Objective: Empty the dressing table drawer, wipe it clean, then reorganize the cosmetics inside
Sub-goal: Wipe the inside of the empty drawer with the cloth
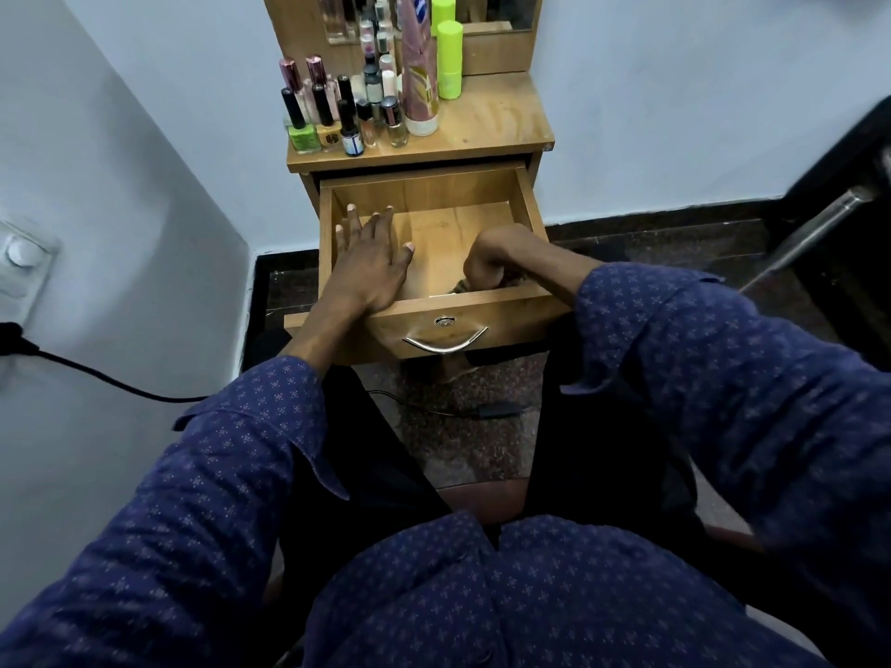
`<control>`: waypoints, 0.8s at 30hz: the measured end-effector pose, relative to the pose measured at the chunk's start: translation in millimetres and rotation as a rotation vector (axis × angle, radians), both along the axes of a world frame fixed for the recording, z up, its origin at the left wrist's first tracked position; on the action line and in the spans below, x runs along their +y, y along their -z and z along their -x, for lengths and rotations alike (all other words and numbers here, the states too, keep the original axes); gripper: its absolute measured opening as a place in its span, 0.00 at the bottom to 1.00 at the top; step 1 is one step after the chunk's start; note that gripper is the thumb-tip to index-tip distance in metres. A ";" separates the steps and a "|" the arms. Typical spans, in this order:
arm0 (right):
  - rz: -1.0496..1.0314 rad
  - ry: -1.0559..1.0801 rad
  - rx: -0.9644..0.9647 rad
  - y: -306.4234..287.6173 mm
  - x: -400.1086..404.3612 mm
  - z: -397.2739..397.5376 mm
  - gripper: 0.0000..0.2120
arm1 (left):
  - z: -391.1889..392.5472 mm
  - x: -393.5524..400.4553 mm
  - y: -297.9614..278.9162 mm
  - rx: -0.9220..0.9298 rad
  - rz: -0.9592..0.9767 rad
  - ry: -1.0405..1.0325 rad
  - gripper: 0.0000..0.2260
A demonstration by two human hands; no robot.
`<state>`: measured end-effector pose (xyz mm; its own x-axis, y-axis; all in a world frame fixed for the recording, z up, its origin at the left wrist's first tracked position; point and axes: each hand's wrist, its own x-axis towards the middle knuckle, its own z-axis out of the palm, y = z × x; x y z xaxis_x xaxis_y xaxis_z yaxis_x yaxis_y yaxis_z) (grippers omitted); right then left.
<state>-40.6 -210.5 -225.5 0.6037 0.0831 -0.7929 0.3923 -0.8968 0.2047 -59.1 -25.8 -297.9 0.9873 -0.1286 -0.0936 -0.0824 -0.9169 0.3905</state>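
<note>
Head view: the drawer (424, 308) is standing pulled out from the table (501, 122). Left hand (371, 262) is lying flat with fingers spread and straight, holding nothing, pressing on the drawer floor by the near-left corner. Right hand (496, 257) is curling its fingers downward, its grip closing on a small dark object (460, 286) against the drawer's front wall; what the object is cannot be told. Beyond both hands, cosmetics (366, 108) are standing upright on the table top, among them a green bottle (449, 60).
</note>
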 end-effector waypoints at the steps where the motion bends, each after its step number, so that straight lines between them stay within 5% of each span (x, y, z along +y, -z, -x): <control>1: -0.014 0.012 0.036 -0.4 -3.0 -2.1 0.11 | -0.8 -0.8 0.3 0.004 0.000 0.010 0.31; 8: -0.404 0.156 0.127 17.9 31.9 -11.6 0.19 | -0.6 -3.3 -1.6 0.012 0.014 0.012 0.30; 12: -0.311 0.122 0.017 12.4 41.5 -7.8 0.27 | 2.2 0.7 -3.0 -0.012 0.013 0.002 0.29; 17: -0.005 0.065 -0.105 20.1 3.5 -0.7 0.19 | 2.1 -1.0 -4.0 -0.011 0.005 -0.016 0.29; 24: -0.028 0.146 -0.075 24.0 9.2 -11.6 0.11 | 3.1 0.8 -4.1 -0.018 0.014 -0.021 0.29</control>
<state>-29.1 -201.3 -249.5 0.6682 0.0118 -0.7439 0.2424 -0.9488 0.2027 -62.2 -25.0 -293.8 0.9912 -0.1092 -0.0743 -0.0705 -0.9130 0.4019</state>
